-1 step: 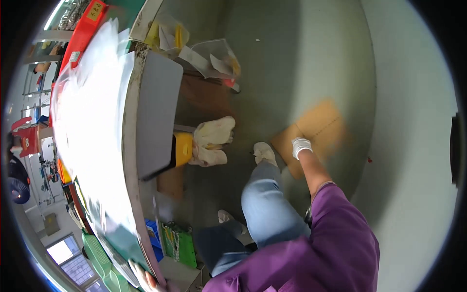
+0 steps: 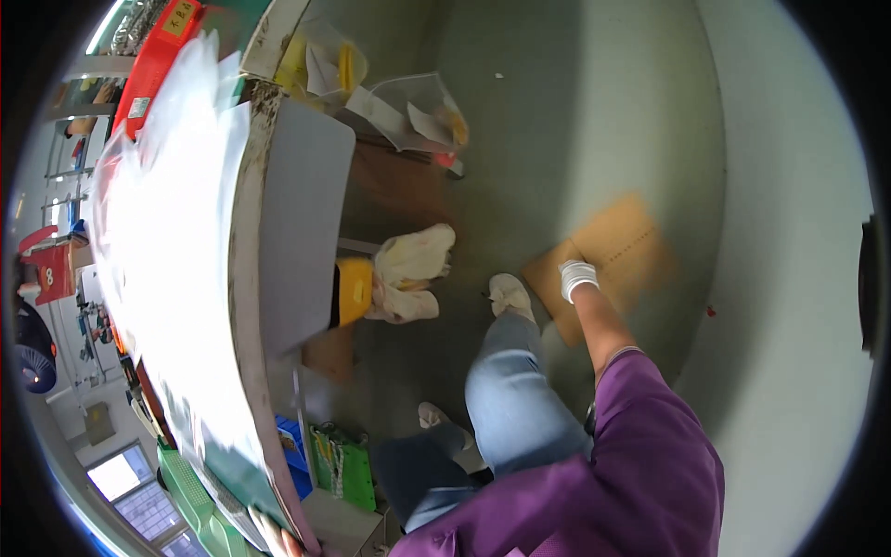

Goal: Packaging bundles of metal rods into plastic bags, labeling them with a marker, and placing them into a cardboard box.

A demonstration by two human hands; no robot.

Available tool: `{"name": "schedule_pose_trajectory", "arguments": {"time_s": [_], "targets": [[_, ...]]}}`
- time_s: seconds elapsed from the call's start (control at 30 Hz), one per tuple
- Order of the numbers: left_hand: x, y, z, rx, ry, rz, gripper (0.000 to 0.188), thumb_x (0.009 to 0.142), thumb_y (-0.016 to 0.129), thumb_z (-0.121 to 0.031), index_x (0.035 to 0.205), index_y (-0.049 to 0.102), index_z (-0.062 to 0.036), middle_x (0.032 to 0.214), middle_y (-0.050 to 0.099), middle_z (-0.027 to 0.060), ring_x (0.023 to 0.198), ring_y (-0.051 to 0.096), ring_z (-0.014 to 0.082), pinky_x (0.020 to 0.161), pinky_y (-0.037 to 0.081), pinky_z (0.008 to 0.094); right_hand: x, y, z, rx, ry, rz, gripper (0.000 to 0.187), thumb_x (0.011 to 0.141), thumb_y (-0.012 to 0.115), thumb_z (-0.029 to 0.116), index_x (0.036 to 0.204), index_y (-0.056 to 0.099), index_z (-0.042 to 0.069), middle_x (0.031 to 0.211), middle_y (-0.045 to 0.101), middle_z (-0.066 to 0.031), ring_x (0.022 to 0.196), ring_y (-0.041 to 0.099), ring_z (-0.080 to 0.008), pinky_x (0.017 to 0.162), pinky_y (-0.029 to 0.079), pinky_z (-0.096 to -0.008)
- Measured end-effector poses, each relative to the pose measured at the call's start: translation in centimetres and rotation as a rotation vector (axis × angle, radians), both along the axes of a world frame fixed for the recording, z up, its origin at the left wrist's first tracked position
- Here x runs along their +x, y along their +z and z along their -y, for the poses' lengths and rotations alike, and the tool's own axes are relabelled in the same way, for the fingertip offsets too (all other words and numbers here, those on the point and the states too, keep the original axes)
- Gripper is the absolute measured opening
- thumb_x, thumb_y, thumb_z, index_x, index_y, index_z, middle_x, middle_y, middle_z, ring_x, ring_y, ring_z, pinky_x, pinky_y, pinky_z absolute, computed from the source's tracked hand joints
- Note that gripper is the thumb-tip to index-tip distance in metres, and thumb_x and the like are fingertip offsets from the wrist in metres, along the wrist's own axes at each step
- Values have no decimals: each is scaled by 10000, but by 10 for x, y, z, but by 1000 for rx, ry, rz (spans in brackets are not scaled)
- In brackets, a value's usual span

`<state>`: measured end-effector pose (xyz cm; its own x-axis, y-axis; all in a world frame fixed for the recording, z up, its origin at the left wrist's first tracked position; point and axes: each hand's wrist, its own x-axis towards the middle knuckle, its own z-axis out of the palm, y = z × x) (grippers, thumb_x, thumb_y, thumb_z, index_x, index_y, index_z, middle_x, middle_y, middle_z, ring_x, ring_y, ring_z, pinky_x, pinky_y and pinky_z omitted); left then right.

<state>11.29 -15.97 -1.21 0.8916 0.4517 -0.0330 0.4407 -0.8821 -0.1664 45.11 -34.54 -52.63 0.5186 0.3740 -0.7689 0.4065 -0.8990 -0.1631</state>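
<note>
My right arm reaches down toward the floor. My right hand (image 2: 577,276), in a white glove, is at the near edge of a flat brown cardboard piece (image 2: 613,243) with a dotted line across it. It appears to grip the cardboard there, though most of its fingers are hidden. The cardboard is tilted and blurred at its far side. At the lower left, my left hand (image 2: 269,534) rests at the edge of the workbench (image 2: 243,232), fingers stretched along it and partly cut off by the picture's rim.
Clear plastic bags (image 2: 413,111) with papers lie by the bench. A yellow and black item (image 2: 353,290) with white cloth (image 2: 408,269) juts from beneath it. White sheets (image 2: 176,241), a red bin (image 2: 153,70) and a green basket (image 2: 186,492) line the bench. A pale wall (image 2: 789,232) stands at right.
The whole view has shifted very slightly. My right hand and the cardboard stay nearly in place.
</note>
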Motion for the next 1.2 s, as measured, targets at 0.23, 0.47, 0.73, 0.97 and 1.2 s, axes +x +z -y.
{"name": "schedule_pose_trajectory", "arguments": {"time_s": [0.23,0.47,0.73,0.97,1.2], "targets": [[-37,6,8,260,2,-108,590,645,607,-91,1186,385,-10,972,554,259,813,547,396,675,448,489,57,-73,-36,-149,218,206,271,880,495,172,1122,613,147,1168,602,-42,1104,555,-217,904,415,-430],[-47,10,-5,30,47,-190,877,647,567,46,1391,138,-131,746,608,115,559,568,249,484,461,364,52,-127,-4,-180,524,245,292,866,496,171,1137,588,111,1056,600,-64,1023,552,-228,908,373,-481],[-24,4,-22,49,125,-357,727,661,582,-13,1306,252,-70,850,584,175,681,559,310,579,455,418,36,-144,82,-245,718,-52,268,843,506,147,1089,588,80,1066,610,-106,993,602,-226,785,461,-398],[-1,-8,-21,87,227,-457,610,673,595,-66,1231,352,-17,942,564,227,788,551,364,662,450,466,44,-95,98,-188,546,18,212,806,564,176,973,678,111,1033,650,-79,975,621,-219,739,492,-382],[9,-13,-2,126,428,-433,519,685,608,-118,1156,452,36,1033,543,279,895,544,417,745,445,514,51,-36,103,-167,672,-223,283,730,645,228,1007,657,171,1015,653,-71,946,620,-264,778,497,-394]]}}
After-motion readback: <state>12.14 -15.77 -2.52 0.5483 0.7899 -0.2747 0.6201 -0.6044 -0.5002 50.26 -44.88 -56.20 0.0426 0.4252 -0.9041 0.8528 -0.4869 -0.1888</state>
